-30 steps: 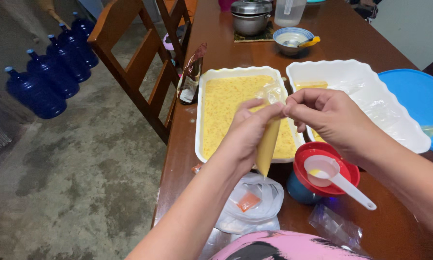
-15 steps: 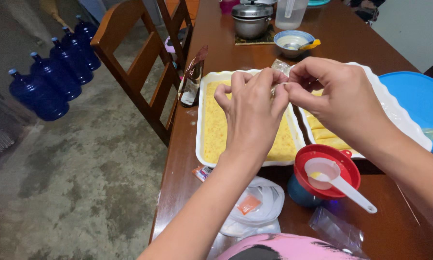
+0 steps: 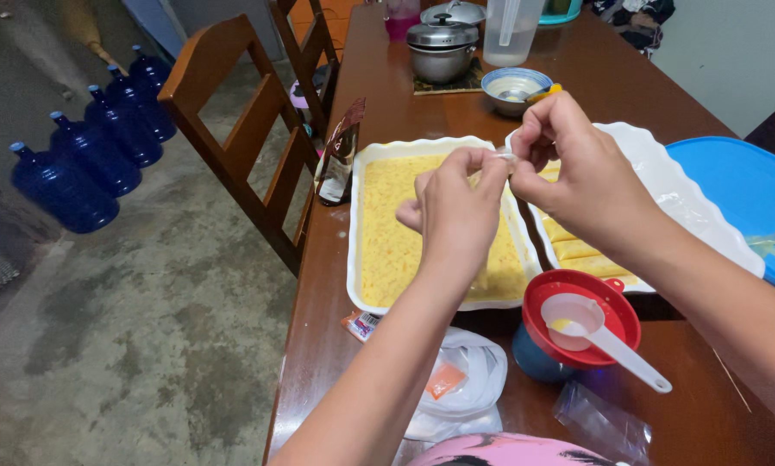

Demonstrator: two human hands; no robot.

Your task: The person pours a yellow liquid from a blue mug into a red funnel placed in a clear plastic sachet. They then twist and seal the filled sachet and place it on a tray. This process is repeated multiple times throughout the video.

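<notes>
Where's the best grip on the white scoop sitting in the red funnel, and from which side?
Take the white scoop by its long handle, near the free end that points out toward the table's near edge. Come from above on the near right. The bowl end rests inside the red funnel and holds a little yellow liquid, so keep it level. The right hand is likely nearer.

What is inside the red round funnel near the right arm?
A white plastic scoop rests inside the red round funnel, with a little yellow liquid in its bowl. The funnel's bottom is covered by the scoop.
</notes>
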